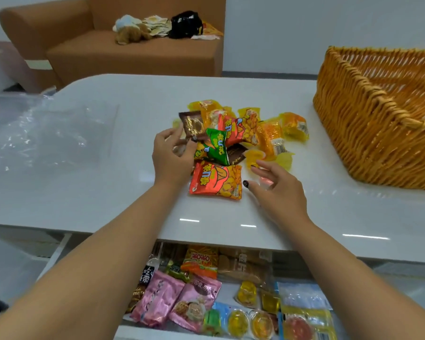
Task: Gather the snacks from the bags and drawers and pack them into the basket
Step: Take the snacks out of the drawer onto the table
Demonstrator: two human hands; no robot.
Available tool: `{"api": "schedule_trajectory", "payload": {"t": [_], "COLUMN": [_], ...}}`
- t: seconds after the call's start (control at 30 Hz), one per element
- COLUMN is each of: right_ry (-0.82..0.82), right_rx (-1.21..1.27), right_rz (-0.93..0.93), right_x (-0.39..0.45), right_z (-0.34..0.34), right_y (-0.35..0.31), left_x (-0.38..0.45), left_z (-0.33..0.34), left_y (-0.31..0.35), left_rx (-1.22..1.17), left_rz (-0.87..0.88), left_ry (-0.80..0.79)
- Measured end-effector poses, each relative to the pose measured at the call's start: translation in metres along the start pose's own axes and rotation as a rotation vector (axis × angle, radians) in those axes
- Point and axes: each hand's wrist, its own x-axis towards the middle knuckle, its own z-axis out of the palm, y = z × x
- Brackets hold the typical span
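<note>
A heap of snack packets lies mid-table: a red-orange packet [216, 180] nearest me, a green packet [215, 147], a brown packet [192, 126], and several yellow and orange jelly cups [293, 125]. My left hand [171, 153] is at the heap's left side, its fingers curled onto the green and brown packets. My right hand [277, 190] hovers with fingers spread, just right of the red-orange packet. The wicker basket [368, 123] stands at the right, apart from the heap.
An open drawer [57, 251] under the table's near edge holds pink packets [157, 300], jelly cups and other snacks. A clear plastic bag [42, 133] lies on the table's left. A brown sofa [133, 52] with a plush toy and a black bag stands behind.
</note>
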Motion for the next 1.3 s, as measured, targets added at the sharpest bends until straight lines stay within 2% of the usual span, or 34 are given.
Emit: {"api": "schedule_trajectory", "payload": {"t": [0.07,0.27,0.37,0.43,0.5,0.57,0.63,0.73,0.87,0.93,1.0,1.07,1.2,1.3], "right_ry": [0.033,0.161,0.033,-0.125,-0.274,-0.325,-0.315,-0.381,-0.757,-0.885,-0.942,-0.963,-1.013,-1.04], "right_rx": [0.037,0.273,0.248,0.195,0.165,0.097,0.03,-0.037,-0.607,-0.811,-0.875,-0.882,-0.888,-0.863], "right_rz": [0.01,0.102,0.1,0.088,0.11,0.124,0.123,0.106,-0.005,0.032,0.109,0.141,0.147,0.149], "right_x": [-0.001,-0.019,-0.05,-0.074,-0.094,-0.106,-0.114,-0.12,-0.122,-0.122,-0.124,-0.126,-0.134,-0.138], "right_z": [0.0,-0.016,-0.029,-0.042,-0.059,-0.077,-0.094,-0.109,-0.102,-0.094,-0.088,-0.084,-0.074,-0.066], "right_y": [-0.001,-0.003,-0.005,-0.008,-0.015,-0.022,-0.033,-0.046,-0.033,-0.015,0.0,0.01,0.021,0.028], "left_x": [-0.006,-0.03,-0.059,-0.084,-0.109,-0.127,-0.14,-0.156,-0.177,-0.187,-0.193,-0.196,-0.199,-0.2], "left_z": [0.002,-0.015,-0.036,-0.054,-0.077,-0.099,-0.113,-0.108,-0.077,-0.068,-0.065,-0.066,-0.07,-0.07], "left_y": [0.003,0.015,0.022,0.027,0.034,0.043,0.054,0.059,0.046,0.035,0.029,0.027,0.027,0.026], "left_rx": [0.056,0.108,0.084,0.104,0.222,0.336,0.343,0.279,0.429,0.495,0.566,0.619,0.62,0.63], "left_rz": [0.05,0.026,-0.089,-0.096,0.051,0.253,0.337,0.266,0.187,0.084,-0.092,-0.179,-0.133,-0.162], "left_ry": [0.008,0.029,0.026,-0.075,-0.244,-0.426,-0.566,-0.727,-0.94,-1.04,-1.09,-1.087,-1.075,-1.097]}}
